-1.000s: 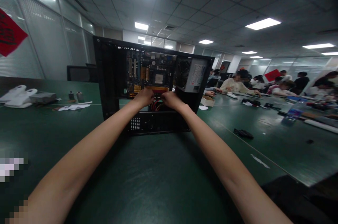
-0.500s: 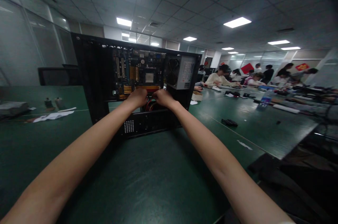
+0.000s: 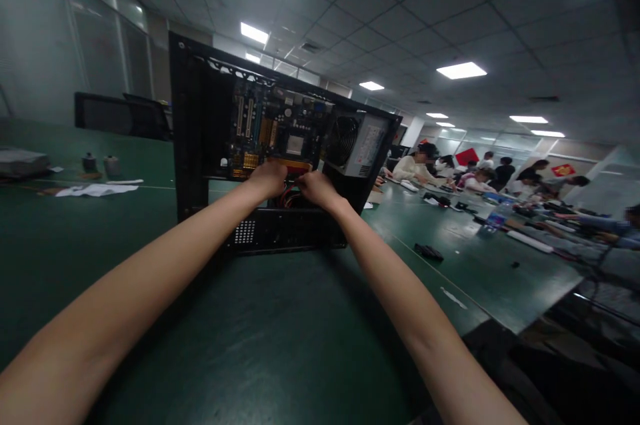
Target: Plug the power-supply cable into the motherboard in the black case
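Observation:
An open black computer case point(image 3: 189, 125) stands upright in front of me, its inside facing me. In it are a motherboard point(image 3: 295, 143) and, at the upper right, a power supply point(image 3: 367, 145) beside a dark fan point(image 3: 345, 138). My left hand point(image 3: 270, 179) and my right hand point(image 3: 319, 187) are closed, fingers bent, at the lower edge of the motherboard by a red-and-gold strip point(image 3: 296, 167). Red and dark cables point(image 3: 289, 198) hang between them. What the fingertips grip is hidden.
The green table point(image 3: 240, 331) spreads all around. At left lie white paper point(image 3: 97, 189), small bottles point(image 3: 111, 166) and a grey box point(image 3: 23, 163). Right of the case are a black part point(image 3: 429, 251) and a plastic bottle point(image 3: 495, 218). Several people work at the far right.
My view has tilted and shifted, so the case appears further right and slanted. Both hands stay at the same lower edge of the motherboard.

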`<state>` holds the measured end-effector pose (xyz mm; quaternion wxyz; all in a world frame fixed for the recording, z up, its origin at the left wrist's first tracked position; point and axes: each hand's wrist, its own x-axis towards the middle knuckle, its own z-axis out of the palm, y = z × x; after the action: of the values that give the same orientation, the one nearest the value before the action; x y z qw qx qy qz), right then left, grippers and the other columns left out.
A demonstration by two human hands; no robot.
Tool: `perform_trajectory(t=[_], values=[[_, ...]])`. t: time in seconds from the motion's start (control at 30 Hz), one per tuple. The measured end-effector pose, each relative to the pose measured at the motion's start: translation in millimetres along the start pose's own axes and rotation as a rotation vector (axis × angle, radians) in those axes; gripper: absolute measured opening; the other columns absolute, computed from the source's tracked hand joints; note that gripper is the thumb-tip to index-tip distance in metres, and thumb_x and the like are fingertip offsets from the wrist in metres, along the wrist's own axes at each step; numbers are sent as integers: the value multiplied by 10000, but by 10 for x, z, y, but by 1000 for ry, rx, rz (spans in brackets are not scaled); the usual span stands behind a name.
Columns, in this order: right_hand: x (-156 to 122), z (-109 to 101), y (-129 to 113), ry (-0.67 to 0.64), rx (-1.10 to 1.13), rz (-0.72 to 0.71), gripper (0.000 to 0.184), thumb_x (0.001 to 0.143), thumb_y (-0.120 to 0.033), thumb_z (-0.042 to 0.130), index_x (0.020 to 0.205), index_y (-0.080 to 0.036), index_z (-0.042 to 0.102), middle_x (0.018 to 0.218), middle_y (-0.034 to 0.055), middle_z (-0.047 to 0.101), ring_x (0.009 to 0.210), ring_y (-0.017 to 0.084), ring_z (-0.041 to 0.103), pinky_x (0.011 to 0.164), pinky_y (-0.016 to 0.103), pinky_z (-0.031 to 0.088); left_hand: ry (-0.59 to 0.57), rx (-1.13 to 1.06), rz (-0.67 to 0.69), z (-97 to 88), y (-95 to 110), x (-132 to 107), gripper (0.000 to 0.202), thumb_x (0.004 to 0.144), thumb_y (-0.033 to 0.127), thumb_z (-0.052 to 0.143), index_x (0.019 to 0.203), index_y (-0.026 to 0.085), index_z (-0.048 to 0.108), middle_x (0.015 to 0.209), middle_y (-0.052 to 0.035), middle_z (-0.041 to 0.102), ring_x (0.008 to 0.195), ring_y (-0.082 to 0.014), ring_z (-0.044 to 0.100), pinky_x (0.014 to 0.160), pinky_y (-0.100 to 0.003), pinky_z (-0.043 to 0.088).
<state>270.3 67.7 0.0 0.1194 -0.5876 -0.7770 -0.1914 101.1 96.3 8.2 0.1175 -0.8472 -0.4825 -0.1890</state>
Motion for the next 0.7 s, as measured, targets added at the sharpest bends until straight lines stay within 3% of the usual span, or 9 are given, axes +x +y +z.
perform_trajectory(t=[0.13, 0.23, 0.33, 0.43, 0.57, 0.7], values=[[-223, -114, 115, 40, -53, -29, 437, 1075, -368, 352, 1077, -177, 746, 1093, 108, 749, 1001, 217, 689, 782, 275, 448, -21, 8, -3, -88, -8, -92, 326, 883, 295, 634, 1126, 100, 732, 1097, -218, 728, 1069, -342, 689, 886, -364, 550], [-530, -182, 275, 37, -168, -72, 490, 1079, -427, 313, 1071, -182, 737, 1066, 117, 739, 937, 226, 678, 728, 306, 425, 54, -2, -3, -154, -29, -201, 282, 922, 271, 548, 1053, 134, 757, 1049, -179, 746, 1010, -309, 706, 831, -344, 545], [-870, -213, 448, 26, -302, -315, 520, 1072, -460, 319, 980, -173, 742, 957, 141, 725, 928, 249, 646, 771, 351, 397, 108, -58, 0, -180, 9, -384, 352, 960, 342, 477, 952, 160, 778, 943, -149, 759, 900, -289, 719, 754, -350, 535], [-1106, -200, 609, 73, -354, -449, 490, 1076, -422, 342, 916, -174, 733, 848, 121, 707, 811, 221, 614, 733, 357, 353, 116, -84, 5, -149, 133, -644, 476, 989, 452, 404, 907, 181, 787, 898, -140, 759, 827, -284, 717, 719, -363, 527], [-1150, -130, 759, 229, -357, -541, 410, 1078, -326, 398, 888, -149, 716, 796, 72, 694, 712, 175, 575, 708, 335, 306, 125, -37, -60, -98, 312, -896, 557, 988, 508, 336, 900, 211, 798, 921, -127, 763, 836, -322, 718, 718, -409, 533], [-1030, -45, 787, 300, -335, -560, 428, 1071, -327, 439, 767, -146, 681, 734, 49, 671, 664, 155, 550, 694, 324, 279, 127, -73, -215, -120, 355, -828, 595, 973, 571, 319, 947, 236, 810, 924, -135, 765, 889, -354, 716, 756, -447, 534]])
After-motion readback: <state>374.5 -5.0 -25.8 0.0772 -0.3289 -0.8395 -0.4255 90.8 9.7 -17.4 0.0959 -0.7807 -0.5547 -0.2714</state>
